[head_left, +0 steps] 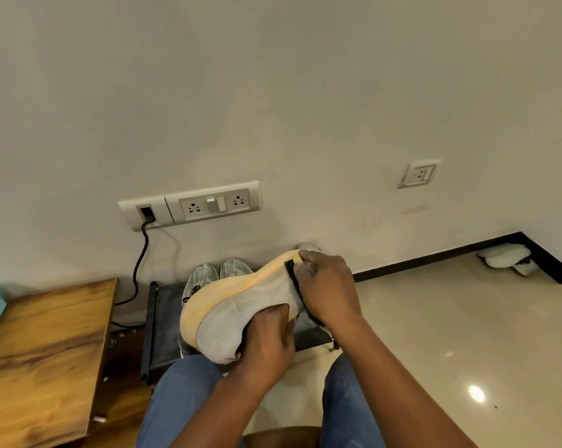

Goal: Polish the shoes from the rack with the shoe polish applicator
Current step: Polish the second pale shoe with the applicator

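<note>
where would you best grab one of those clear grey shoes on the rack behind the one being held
Take the right-hand grey shoe by its toe end, coming from above: only the toes show, pointing at the wall, while the heels are hidden behind the held shoe and both hands.

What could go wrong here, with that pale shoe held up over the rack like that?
The shoe is held in the air on its side by the left hand, above the grey pair on the dark rack; if the grip slips, it could drop onto them. The right hand works at the heel with something small and dark; on the light knit fabric, a stray smear might show.
</note>
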